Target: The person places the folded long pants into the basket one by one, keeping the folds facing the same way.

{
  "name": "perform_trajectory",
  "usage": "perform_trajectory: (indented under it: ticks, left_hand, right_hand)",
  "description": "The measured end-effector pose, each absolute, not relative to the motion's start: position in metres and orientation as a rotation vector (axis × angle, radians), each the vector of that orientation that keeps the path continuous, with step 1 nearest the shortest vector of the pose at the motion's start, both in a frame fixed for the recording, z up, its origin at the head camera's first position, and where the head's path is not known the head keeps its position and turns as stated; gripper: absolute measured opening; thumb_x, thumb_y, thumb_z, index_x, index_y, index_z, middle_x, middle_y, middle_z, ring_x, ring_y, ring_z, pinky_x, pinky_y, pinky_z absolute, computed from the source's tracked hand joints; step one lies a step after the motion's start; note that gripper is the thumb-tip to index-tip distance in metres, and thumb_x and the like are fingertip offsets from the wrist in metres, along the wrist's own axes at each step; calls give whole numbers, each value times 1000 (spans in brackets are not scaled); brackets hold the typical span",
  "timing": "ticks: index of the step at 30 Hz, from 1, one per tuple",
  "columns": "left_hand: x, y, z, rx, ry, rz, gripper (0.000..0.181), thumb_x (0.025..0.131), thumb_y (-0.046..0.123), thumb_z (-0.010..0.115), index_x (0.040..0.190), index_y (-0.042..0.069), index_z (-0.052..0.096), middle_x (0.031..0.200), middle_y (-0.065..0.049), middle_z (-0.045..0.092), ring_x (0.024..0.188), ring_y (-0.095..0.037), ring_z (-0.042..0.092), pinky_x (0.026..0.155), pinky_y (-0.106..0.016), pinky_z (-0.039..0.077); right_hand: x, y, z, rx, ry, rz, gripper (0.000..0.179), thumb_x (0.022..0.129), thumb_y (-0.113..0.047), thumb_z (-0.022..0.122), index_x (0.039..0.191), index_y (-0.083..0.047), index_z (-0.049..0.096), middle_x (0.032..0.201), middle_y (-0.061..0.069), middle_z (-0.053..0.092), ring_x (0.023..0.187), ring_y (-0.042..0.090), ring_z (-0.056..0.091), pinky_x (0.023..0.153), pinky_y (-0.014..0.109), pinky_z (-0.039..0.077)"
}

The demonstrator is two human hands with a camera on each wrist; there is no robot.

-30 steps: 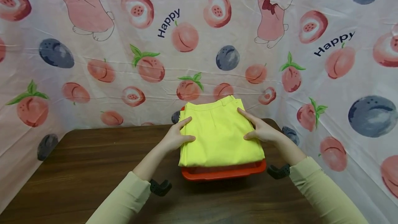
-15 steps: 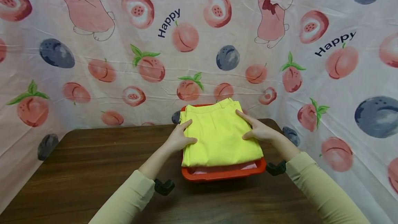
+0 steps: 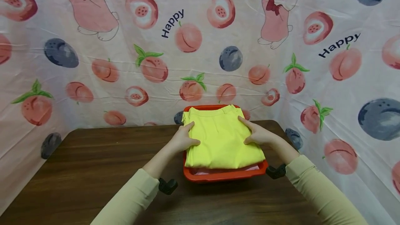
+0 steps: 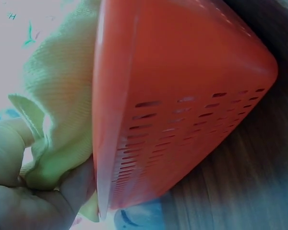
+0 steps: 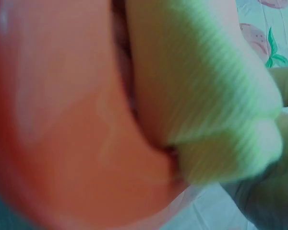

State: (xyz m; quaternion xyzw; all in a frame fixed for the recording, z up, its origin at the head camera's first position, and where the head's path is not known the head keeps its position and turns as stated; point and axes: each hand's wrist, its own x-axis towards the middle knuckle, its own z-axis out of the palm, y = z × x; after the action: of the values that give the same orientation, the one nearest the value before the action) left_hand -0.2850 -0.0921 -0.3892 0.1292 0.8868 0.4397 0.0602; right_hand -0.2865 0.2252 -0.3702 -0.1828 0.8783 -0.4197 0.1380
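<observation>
Folded yellow trousers [image 3: 223, 141], with a waistband and belt loop at the far end, lie in the mouth of a red plastic basket [image 3: 231, 175]. My left hand [image 3: 180, 139] grips their left side, thumb on top and other fingers underneath; the left wrist view shows the fabric [image 4: 62, 96] pinched beside the basket's rim. On the opposite side, my right hand [image 3: 261, 134] holds the trousers in the same way. Much of that hand is cut off in the right wrist view, where the ribbed yellow fabric [image 5: 201, 91] bulges over the rim. Pink cloth [image 3: 203, 171] shows beneath the trousers.
The basket stands on a dark brown wooden table [image 3: 118, 162], near its back edge. A curtain [image 3: 200, 61] printed with peaches and rabbits hangs behind and along the sides. Slots pierce the basket's side wall [image 4: 182, 57].
Both hands have lowered the trousers into the basket's mouth. More of the basket's back rim shows now, and the pink cloth at the front has come into sight.
</observation>
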Motion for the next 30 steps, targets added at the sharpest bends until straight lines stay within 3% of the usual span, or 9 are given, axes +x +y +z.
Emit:
perform_trajectory:
  ticks: [6,16,19,21,24,27,30]
  left_hand:
    - [-286,-88,-388,408,2717,1243,85,80,14,76,149,0,29,145,-32,27,131,-37,34,102,-47,36]
    - [-285,-78,-383,437,2744,1103,86,78,9,75,148,-3,27,149,-22,32,141,-36,12,102,-44,36]
    - [-285,-75,-381,446,2769,1041,86,76,6,74,148,-4,27,148,-23,33,137,-36,23,95,-40,41]
    - [-284,-73,-380,435,2778,999,87,76,5,72,148,-4,26,148,-27,29,128,-35,35,84,-37,45]
    - [-283,-69,-380,407,2782,931,86,77,3,69,149,-4,23,148,-34,19,96,-30,52,64,-31,44]
    - [-284,-63,-379,372,2772,867,85,80,1,65,150,-3,18,148,-39,9,65,-24,48,50,-28,38]
    - [-285,-59,-378,344,2774,805,83,81,0,62,150,-4,16,145,-40,11,54,-19,41,45,-26,34]
  right_hand:
    - [-285,220,-368,-486,2598,-1110,103,70,4,68,154,-7,10,156,22,11,121,33,31,93,42,33]
    - [-283,210,-364,-351,2623,-1035,101,70,7,66,154,-5,11,152,25,20,112,34,36,78,36,38]
    - [-284,208,-364,-326,2650,-1000,101,68,7,66,153,-4,13,149,26,25,110,34,37,75,34,37]
    - [-284,206,-364,-310,2645,-987,102,68,8,66,153,-5,12,149,26,24,109,34,38,74,34,38]
    - [-285,204,-364,-284,2637,-973,102,69,8,65,154,-5,11,149,25,24,104,33,40,69,33,38]
    - [-285,202,-364,-246,2631,-964,102,69,10,65,154,-6,10,147,25,27,91,31,42,63,31,37]
    - [-286,201,-362,-225,2636,-937,103,68,10,65,154,-7,10,142,23,31,84,29,42,60,30,37]
